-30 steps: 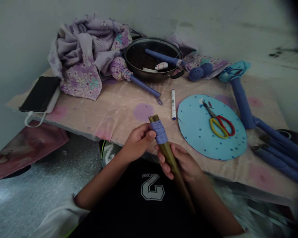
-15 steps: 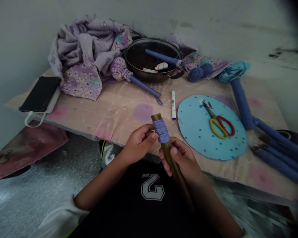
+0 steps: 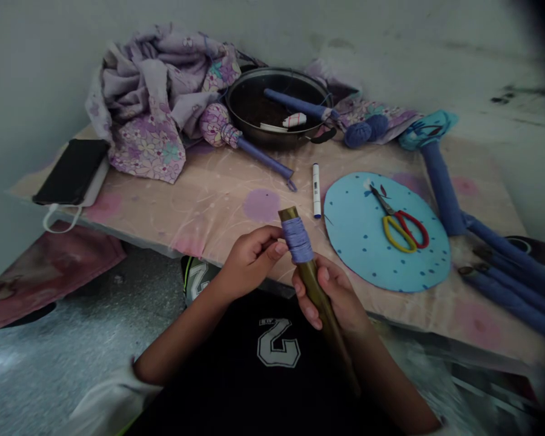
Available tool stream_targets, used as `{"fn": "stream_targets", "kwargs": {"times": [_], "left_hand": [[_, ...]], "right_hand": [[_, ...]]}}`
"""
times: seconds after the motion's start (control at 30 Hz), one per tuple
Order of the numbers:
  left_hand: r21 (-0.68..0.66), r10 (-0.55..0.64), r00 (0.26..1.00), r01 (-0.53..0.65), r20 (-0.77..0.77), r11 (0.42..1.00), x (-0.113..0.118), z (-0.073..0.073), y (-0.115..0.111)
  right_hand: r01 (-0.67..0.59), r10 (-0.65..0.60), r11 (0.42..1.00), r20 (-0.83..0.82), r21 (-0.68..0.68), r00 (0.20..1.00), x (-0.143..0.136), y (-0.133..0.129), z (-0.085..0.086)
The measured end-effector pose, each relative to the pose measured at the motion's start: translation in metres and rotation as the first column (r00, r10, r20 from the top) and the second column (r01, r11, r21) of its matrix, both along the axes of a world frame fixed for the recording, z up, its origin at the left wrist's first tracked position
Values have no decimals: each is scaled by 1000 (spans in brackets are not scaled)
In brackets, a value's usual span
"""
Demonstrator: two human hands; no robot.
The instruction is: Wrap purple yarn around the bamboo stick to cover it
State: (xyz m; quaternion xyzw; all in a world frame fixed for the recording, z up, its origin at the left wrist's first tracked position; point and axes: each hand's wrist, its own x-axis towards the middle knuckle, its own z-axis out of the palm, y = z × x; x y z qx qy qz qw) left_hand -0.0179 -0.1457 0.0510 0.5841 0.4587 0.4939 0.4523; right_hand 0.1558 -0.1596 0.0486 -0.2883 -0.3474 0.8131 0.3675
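A brown stick (image 3: pixel 320 293) slants up from my lap, its upper end bound with blue-violet yarn (image 3: pixel 297 240). My right hand (image 3: pixel 331 293) is wrapped round the stick just below the yarn. At the left side of the winding, my left hand (image 3: pixel 257 257) is closed, thumb against the fingers, close to the yarn; what it pinches is too small to make out. Beyond my hands lies a white marker (image 3: pixel 317 191). Scissors (image 3: pixel 397 221) with one red and one yellow handle rest on a round light-blue piece (image 3: pixel 345 242) to the right.
Floral cloth (image 3: pixel 149 115) is heaped at the back left, beside a dark pan (image 3: pixel 277 142). A wrapped blue stick (image 3: pixel 266 157) with a floral knob lies before the pan. A phone-like black object (image 3: pixel 72 171) sits left. Several blue wrapped rods (image 3: pixel 442 188) lie right.
The stick has turned slightly in my right hand and its top has shifted a little to the right. My left hand stays closed beside the yarn.
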Motion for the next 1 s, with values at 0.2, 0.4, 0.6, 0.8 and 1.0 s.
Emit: {"fn": "stream_targets", "kwargs": {"times": [0.2, 0.4, 0.6, 0.8, 1.0], "left_hand": [[-80, -17, 1000, 16, -8, 997, -8, 10, -6], [-89, 27, 997, -20, 77, 996, -6, 20, -5], [-120, 52, 983, -31, 176, 992, -2, 14, -2], [-244, 67, 934, 22, 352, 969, 6, 9, -2], [-333, -33, 831, 259, 555, 907, 10, 6, 1]], "right_hand": [[25, -25, 1000, -8, -9, 1000, 0, 1, 3], [46, -48, 998, 51, 44, 998, 0, 0, 6], [47, -49, 998, 39, 53, 998, 1, -3, 5], [25, -25, 999, 4, 23, 1000, 2, -5, 9], [-103, 90, 989, -125, -105, 988, 1, -9, 2]]}}
